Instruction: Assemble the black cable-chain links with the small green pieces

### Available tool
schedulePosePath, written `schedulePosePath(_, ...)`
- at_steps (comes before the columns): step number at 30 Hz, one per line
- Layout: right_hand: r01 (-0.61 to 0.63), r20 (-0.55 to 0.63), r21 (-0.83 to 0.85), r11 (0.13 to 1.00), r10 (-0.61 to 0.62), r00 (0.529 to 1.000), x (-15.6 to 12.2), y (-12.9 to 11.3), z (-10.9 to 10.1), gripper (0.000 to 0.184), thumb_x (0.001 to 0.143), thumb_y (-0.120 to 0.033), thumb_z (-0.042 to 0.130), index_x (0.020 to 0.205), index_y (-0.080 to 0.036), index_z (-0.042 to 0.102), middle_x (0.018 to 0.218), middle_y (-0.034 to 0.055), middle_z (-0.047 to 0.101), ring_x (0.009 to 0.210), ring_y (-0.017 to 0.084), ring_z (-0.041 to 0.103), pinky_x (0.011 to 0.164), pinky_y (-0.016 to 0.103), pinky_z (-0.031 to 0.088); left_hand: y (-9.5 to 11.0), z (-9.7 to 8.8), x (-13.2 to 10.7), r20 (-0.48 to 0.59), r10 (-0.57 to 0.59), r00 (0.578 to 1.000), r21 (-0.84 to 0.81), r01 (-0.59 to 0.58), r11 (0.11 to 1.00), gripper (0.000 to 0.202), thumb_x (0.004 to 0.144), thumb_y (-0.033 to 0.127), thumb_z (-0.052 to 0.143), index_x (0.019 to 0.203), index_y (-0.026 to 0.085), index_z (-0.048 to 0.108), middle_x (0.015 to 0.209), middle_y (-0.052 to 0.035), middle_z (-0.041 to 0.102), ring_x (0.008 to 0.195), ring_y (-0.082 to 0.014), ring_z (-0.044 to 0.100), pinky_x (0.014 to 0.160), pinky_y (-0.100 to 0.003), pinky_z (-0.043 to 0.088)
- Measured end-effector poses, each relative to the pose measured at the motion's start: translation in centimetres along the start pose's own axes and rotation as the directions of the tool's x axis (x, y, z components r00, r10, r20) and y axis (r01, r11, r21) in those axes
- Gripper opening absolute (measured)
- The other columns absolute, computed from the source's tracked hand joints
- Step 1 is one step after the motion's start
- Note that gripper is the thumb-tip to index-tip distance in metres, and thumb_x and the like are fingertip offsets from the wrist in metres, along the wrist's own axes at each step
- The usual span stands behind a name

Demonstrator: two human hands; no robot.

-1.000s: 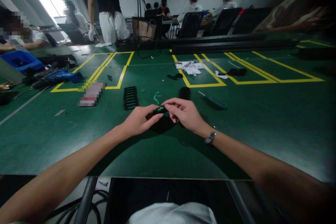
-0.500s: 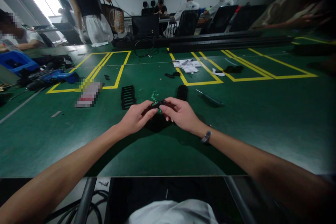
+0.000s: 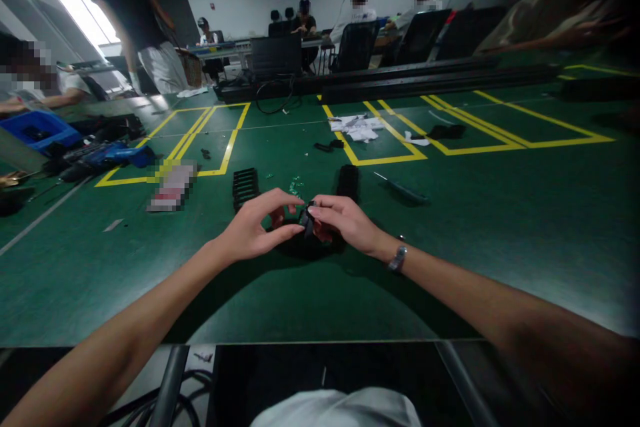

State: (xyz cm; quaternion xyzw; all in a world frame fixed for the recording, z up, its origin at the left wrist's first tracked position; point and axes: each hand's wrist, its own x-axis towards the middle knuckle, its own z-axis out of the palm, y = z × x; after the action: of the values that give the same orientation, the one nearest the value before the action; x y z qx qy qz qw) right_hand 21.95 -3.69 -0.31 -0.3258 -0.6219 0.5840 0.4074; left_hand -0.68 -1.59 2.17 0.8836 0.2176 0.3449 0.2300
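My right hand (image 3: 345, 219) pinches a small black plastic part (image 3: 309, 219) between thumb and fingers, just above the table. On the other side of the part, my left hand (image 3: 260, 225) has its thumb and index finger spread, the fingertips close to it; whether they touch it I cannot tell. Beyond my left hand lies a black slotted rack (image 3: 245, 185), and a second black slotted piece (image 3: 347, 180) is behind my right hand. Several small shiny green pieces (image 3: 297, 185) are scattered between them. What the black part is exactly is too small to make out.
A screwdriver (image 3: 404, 192) lies to the right. Crumpled white paper (image 3: 357, 127) and small black pieces (image 3: 329, 145) are farther back. At left are a pixelated flat object (image 3: 173, 187), a blue power tool (image 3: 123, 152) and a blue bin (image 3: 40, 133). Long black bars (image 3: 400, 83) edge the far side.
The black part has turned from lying sideways between both hands to upright in my right hand. My left thumb and index finger have spread apart. A standing person has moved left.
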Motion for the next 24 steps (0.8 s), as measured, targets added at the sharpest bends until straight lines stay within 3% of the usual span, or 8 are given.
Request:
schedulePosePath(3, -0.021, 0.026, -0.011, 1.0, 0.021, 0.999, -0.1, -0.1, 0.1, 0.034, 0.095, -0.048, 0.059, 0.083, -0.016, 0.057, 0.065, -0.0023, 0.055, 0.053, 0.01, 0.053, 0.048, 0.019, 0.04, 0.3, 1.1, -0.2, 0.061, -0.02, 0.998, -0.048, 0.023, 0.999, 0.025, 0.092, 0.031, 0.062, 0.112, 0.017, 0.06, 0.093, -0.0054, 0.062, 0.075, -0.0129, 0.058, 0.072, -0.027, 0.05)
schedulePosePath(8, -0.071, 0.023, 0.038, 0.997, 0.07, 0.997, 0.1, 0.1, 0.9, 0.038, 0.095, -0.054, 0.057, 0.086, -0.017, 0.055, 0.062, -0.0039, 0.053, 0.047, 0.009, 0.051, 0.042, 0.018, 0.036, 0.1, 2.6, -0.5, -0.011, -0.08, 0.997, -0.081, 0.079, 0.994, 0.017, 0.096, 0.029, 0.055, 0.105, 0.015, 0.059, 0.091, -0.0062, 0.06, 0.075, -0.0135, 0.056, 0.067, -0.025, 0.047)
schedulePosePath(12, -0.072, -0.084, 0.106, 0.992, 0.081, 0.993, 0.4, 0.6, 1.6, 0.039, 0.095, -0.055, 0.058, 0.087, -0.017, 0.054, 0.061, -0.0057, 0.048, 0.045, 0.007, 0.047, 0.04, 0.017, 0.034, 0.0, 2.7, -0.3, -0.062, -0.121, 0.991, -0.041, 0.119, 0.992, 0.017, 0.098, 0.028, 0.051, 0.106, 0.015, 0.061, 0.092, -0.0074, 0.06, 0.079, -0.0152, 0.056, 0.07, -0.027, 0.047)
schedulePosePath(18, -0.074, -0.144, -0.005, 0.997, 0.073, 0.987, 0.4, 0.8, 1.7, 0.039, 0.096, -0.057, 0.054, 0.092, -0.018, 0.057, 0.065, -0.0056, 0.046, 0.044, 0.007, 0.044, 0.038, 0.017, 0.033, 0.6, 2.3, -0.1, -0.027, -0.124, 0.992, -0.084, 0.121, 0.989, 0.027, 0.095, 0.032, 0.057, 0.116, 0.016, 0.06, 0.099, -0.0087, 0.059, 0.088, -0.018, 0.056, 0.075, -0.03, 0.048)
schedulePosePath(24, -0.055, -0.168, -0.049, 0.997, 0.046, 0.985, 0.4, 0.7, 2.0, 0.039, 0.094, -0.057, 0.056, 0.093, -0.018, 0.057, 0.066, -0.0056, 0.049, 0.044, 0.007, 0.045, 0.038, 0.018, 0.037, 0.0, 3.4, -0.1, -0.08, -0.303, 0.95, -0.242, 0.276, 0.93, 0.026, 0.092, 0.041, 0.062, 0.094, 0.015, 0.059, 0.09, -0.0039, 0.053, 0.078, -0.0135, 0.053, 0.067, -0.025, 0.047)
